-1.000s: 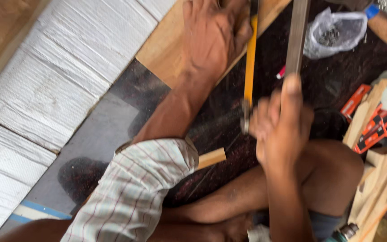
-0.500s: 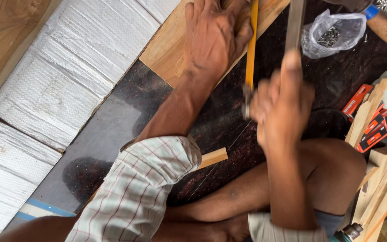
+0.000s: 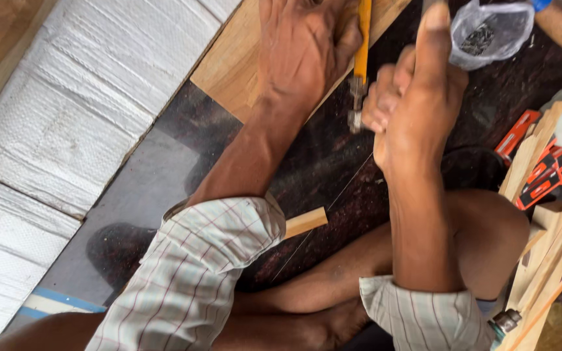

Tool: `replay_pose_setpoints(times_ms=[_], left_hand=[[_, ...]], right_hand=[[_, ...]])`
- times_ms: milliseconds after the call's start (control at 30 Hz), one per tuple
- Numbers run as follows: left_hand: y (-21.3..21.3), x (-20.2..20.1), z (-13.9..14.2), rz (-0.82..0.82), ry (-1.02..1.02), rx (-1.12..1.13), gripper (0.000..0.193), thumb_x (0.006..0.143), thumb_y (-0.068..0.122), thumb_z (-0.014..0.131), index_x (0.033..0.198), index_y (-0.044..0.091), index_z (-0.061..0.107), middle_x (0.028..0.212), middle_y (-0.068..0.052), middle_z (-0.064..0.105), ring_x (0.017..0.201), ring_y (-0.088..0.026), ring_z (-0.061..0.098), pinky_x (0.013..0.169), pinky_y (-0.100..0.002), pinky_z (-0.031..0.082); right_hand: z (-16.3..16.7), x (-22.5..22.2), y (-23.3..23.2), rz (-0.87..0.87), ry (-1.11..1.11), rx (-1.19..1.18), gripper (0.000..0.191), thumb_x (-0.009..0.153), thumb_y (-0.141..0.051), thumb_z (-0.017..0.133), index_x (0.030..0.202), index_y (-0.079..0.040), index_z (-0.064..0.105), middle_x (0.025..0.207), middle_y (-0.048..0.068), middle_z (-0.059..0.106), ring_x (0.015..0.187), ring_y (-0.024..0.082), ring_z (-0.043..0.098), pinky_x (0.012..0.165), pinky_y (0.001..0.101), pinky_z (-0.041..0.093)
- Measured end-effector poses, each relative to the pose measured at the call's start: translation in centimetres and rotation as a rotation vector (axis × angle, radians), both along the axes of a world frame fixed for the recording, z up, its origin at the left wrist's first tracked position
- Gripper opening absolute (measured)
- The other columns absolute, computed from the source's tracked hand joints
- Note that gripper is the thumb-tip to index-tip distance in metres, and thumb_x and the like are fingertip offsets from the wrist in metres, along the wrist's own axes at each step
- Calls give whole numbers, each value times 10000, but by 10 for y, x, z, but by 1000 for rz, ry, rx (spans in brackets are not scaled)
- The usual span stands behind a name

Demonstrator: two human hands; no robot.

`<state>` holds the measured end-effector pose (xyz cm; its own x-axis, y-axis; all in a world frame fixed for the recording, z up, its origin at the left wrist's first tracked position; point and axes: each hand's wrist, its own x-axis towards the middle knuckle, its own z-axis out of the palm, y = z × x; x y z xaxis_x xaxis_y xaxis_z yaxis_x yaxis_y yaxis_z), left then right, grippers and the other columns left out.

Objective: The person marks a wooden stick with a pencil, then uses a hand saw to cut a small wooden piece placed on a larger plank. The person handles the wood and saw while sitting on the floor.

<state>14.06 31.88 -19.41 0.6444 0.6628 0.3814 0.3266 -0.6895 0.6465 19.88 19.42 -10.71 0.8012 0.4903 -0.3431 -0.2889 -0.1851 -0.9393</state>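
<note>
Presently, item one: a yellow-framed saw (image 3: 361,45), standing at the far middle of the view, its lower metal end just beside my right knuckles and its frame running along the edge of the wooden board (image 3: 235,62). My right hand (image 3: 411,97) is clenched in a fist around something by the saw's end; what it grips I cannot tell. My left hand (image 3: 297,45) lies flat on the board, fingers spread and released, pressing it to the dark floor (image 3: 320,162). Item two: a short wooden offcut (image 3: 307,222), near my left sleeve. Item three: a clear plastic bag (image 3: 489,29) of small dark pieces, far right. Item four: wooden strips (image 3: 541,253) and orange-and-black packets (image 3: 541,172), right edge. Item five: white woven sacks (image 3: 60,130), left.
</note>
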Motion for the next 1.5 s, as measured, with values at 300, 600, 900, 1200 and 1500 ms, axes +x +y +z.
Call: replay_pose_setpoints(times_ms=[300,600,900,1200,1500], left_hand=[[0,2,-6,54,-23,-29,271,883,258,723,1132,152,727,1015,-109,572,999,-284,540,842,-463,415],[0,-2,7,29,8,-32,222,919,273,728,1114,167,732,1005,-101,596,1001,-265,551,849,-470,405],[-1,4,-7,33,2,-72,301,914,254,727,1191,135,731,1026,-101,561,973,-254,535,828,-455,402],[-1,0,3,32,-51,32,319,858,270,729,1144,130,752,889,-91,594,949,-262,534,884,-484,399],[2,1,-1,25,-20,-35,239,915,247,715,1122,129,741,970,-129,591,962,-277,539,818,-469,402]], right_hand=[[-10,-29,-31,-4,-6,59,608,1091,-510,592,686,-160,306,581,-31,271,468,107,299,414,273,249],[14,-28,-13,4,-10,22,623,1075,-553,580,664,-172,309,555,-38,280,434,104,296,383,268,255],[-14,10,1,33,-18,50,625,1090,-539,573,674,-164,297,530,-27,273,431,109,274,387,295,234],[22,-51,-31,-18,-36,3,631,1058,-560,589,656,-168,300,546,-36,263,438,95,280,400,267,248],[-14,17,6,-9,-42,9,644,1069,-585,585,662,-163,318,531,-16,275,409,121,255,366,302,225]])
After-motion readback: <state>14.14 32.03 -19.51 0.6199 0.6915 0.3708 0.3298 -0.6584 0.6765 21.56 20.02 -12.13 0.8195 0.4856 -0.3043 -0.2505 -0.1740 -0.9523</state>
